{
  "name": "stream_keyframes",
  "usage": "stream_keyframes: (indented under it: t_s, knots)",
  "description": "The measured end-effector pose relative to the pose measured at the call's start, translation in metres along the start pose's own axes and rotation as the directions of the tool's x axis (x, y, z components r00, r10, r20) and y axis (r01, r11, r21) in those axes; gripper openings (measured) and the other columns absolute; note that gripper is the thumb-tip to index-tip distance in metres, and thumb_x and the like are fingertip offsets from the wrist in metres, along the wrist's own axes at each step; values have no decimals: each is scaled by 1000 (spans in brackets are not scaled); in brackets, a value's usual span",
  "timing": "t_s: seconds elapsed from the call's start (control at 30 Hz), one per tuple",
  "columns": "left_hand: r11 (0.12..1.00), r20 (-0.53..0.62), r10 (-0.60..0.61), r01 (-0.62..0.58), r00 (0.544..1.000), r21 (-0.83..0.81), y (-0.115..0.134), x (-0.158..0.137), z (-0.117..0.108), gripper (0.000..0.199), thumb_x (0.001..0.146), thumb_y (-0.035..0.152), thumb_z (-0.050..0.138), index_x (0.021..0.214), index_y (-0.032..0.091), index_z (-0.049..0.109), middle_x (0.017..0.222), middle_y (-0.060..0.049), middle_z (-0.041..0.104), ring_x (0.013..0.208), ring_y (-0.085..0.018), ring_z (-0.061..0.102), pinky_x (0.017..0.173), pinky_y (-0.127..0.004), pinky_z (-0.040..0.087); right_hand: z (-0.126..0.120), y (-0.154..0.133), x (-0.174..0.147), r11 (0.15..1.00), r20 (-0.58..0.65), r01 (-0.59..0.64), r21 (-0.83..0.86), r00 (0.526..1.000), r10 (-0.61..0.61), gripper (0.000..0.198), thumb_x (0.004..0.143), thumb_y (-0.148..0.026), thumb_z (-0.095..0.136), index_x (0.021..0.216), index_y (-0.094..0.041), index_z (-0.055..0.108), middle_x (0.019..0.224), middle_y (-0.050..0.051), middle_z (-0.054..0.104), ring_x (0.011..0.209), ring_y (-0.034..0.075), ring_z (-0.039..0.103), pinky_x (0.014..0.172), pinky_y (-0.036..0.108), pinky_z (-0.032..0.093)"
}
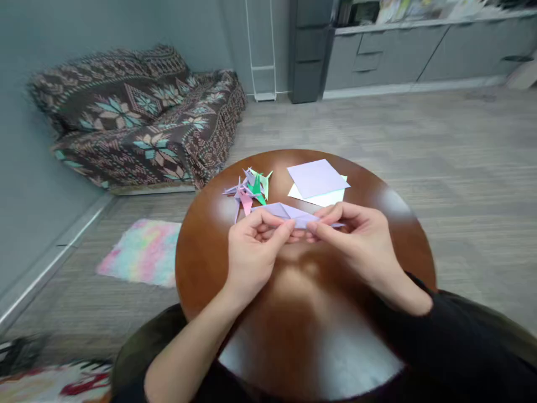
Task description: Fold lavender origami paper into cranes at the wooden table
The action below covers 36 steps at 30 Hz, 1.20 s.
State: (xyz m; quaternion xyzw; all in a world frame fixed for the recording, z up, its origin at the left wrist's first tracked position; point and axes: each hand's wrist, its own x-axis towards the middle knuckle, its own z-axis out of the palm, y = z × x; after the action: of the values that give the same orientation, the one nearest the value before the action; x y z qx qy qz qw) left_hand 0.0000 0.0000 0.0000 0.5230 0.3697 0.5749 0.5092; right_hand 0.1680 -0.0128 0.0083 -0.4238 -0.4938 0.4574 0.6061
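A partly folded sheet of lilac origami paper (285, 210) is held between both hands above the round table. My left hand (255, 246) pinches its near edge with thumb and fingers. Gripping the right part, my right hand (356, 235) has its thumb on the near side and fingers behind. The paper's pointed right tip sticks out past the right thumb. Just beyond the left hand lies a pile of folded paper cranes (257, 187) in lilac, pink and green. Behind the right hand, a flat lilac sheet (318, 178) rests on white paper (331, 198).
The round brown wooden table (201, 252) has a glossy top. A sofa (142, 117) under a patterned cover stands back left, with a fluffy pastel rug (142, 252) on the floor nearer. Grey cabinets (390, 56) line the back right, beside a dark fridge-like unit (311, 50).
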Motion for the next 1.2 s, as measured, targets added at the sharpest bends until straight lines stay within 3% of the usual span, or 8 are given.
stream_keyframes:
  t_s: [0.13, 0.27, 0.4, 0.5, 0.57, 0.77, 0.87, 1.2]
  knots:
    - [1000, -27, 16, -16, 1000, 5, -1, 1, 4, 24, 82, 20, 81, 75, 15, 59, 71, -3, 79, 67, -19, 79, 66, -22, 66, 4, 1, 1, 999, -5, -19, 42, 1000, 20, 19, 76, -15, 86, 63, -15, 72, 73, 1, 75, 61, 10, 72, 63, 19, 62]
    - [991, -77, 119, -113, 990, 71, -1, -1, 3, 30, 83, 22, 81, 80, 20, 51, 70, 1, 77, 63, -18, 78, 62, -23, 66, 7, 3, 2, 995, -39, -52, 84, 998, 55, 18, 73, -18, 89, 65, -16, 73, 74, 2, 76, 59, 11, 73, 63, 21, 63]
    - [918, -10, 261, -245, 965, 311, -2, -1, -3, 19, 88, 21, 74, 107, 20, 69, 88, -1, 81, 71, -16, 79, 70, -22, 66, 6, 4, 3, 993, -26, -80, 85, 996, 82, 18, 72, -21, 90, 70, -16, 74, 71, 2, 76, 61, 14, 75, 65, 23, 64]
    - [843, 103, 313, -326, 944, 428, -1, 1, -7, 19, 90, 21, 71, 107, 18, 78, 100, -4, 81, 82, -15, 78, 76, -21, 64, 5, 5, 2, 996, 16, -68, 60, 998, 67, 18, 74, -23, 90, 71, -16, 73, 68, 2, 77, 64, 15, 75, 66, 23, 64]
    - [840, 108, 303, -319, 947, 438, -1, 3, -7, 18, 87, 23, 75, 103, 17, 80, 99, -5, 82, 83, -16, 78, 75, -20, 63, 5, 4, 1, 998, 33, -39, 46, 999, 38, 19, 72, -23, 91, 72, -17, 73, 69, 3, 77, 66, 15, 75, 67, 23, 64]
    - [881, -41, 266, -226, 963, 417, -4, 2, -7, 22, 80, 28, 83, 100, 18, 83, 89, -4, 82, 73, -16, 76, 70, -22, 63, 5, 6, 1, 1000, 20, 1, -6, 1000, 0, 18, 73, -24, 91, 75, -17, 74, 75, 2, 79, 69, 14, 76, 68, 22, 63]
    - [891, -63, 279, -233, 958, 390, -5, 0, -7, 21, 79, 27, 84, 99, 20, 84, 90, -3, 82, 74, -16, 76, 71, -22, 63, 5, 7, 1, 999, 32, -10, 42, 999, 9, 14, 78, -23, 87, 76, -18, 74, 72, 2, 79, 68, 16, 77, 69, 24, 65]
    - [950, -137, 210, -168, 968, 264, 0, 0, 0, 16, 77, 20, 85, 93, 20, 84, 86, -2, 82, 70, -15, 78, 68, -20, 67, 9, 3, -1, 998, -24, 29, 50, 999, -28, 14, 73, -20, 90, 69, -19, 76, 75, 2, 80, 66, 17, 77, 68, 26, 66]
